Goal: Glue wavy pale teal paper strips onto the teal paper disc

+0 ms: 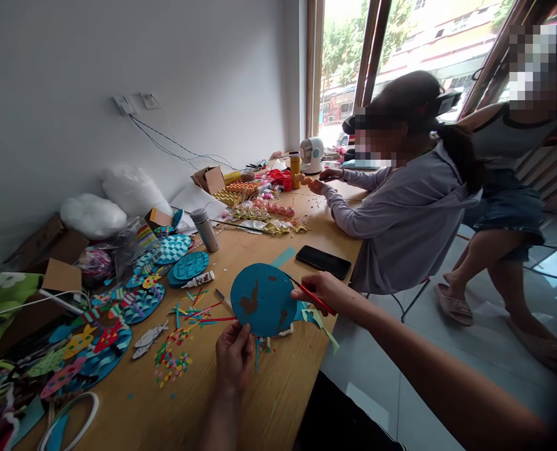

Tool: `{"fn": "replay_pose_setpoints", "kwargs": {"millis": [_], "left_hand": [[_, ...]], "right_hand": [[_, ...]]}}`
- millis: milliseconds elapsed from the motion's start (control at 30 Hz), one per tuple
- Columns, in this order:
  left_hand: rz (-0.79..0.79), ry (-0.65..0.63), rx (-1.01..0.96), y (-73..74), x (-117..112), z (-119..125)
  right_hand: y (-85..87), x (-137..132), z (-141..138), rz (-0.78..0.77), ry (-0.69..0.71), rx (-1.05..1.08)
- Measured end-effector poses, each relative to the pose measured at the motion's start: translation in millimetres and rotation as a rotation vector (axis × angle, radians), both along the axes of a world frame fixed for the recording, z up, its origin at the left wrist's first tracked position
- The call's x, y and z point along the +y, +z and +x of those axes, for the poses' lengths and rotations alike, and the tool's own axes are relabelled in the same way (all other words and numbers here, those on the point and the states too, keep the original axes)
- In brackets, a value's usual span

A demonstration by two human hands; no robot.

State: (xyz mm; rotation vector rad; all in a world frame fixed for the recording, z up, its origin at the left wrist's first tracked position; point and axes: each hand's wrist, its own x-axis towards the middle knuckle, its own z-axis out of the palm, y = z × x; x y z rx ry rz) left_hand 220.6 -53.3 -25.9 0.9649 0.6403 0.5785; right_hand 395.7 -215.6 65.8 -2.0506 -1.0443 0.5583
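Note:
My left hand (235,354) pinches the lower edge of a round blue paper disc (266,297) with brown patches, held up over the table. Red-handled scissors (316,299) are in my right hand (328,291), their blades at the disc's right edge. Whether the blades are parted I cannot tell. Below and right of the disc lie pale green and blue paper scraps (323,326). Left of it are a pen (223,299), thin coloured paper strips (194,310) and many small coloured paper dots (173,360).
Decorated blue paper discs (104,357) and a roll of tape (88,410) cover the table's left side. A glue bottle (201,279), a grey flask (204,230) and a black phone (323,261) stand or lie beyond. A co-worker (400,188) sits at the right; another person (508,188) is behind.

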Motion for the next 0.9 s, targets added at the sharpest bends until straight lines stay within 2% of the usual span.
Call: {"fn": "replay_pose_setpoints", "kwargs": {"millis": [600, 900], "left_hand": [[-0.073, -0.001, -0.044, -4.5, 6.0, -1.0], [-0.062, -0.035, -0.04, -5.5, 5.6, -1.6]], "right_hand": [[-14.0, 10.0, -3.1, 0.089, -0.031, -0.007], [0.6, 5.2, 3.6, -0.018, 0.061, 0.031]]}}
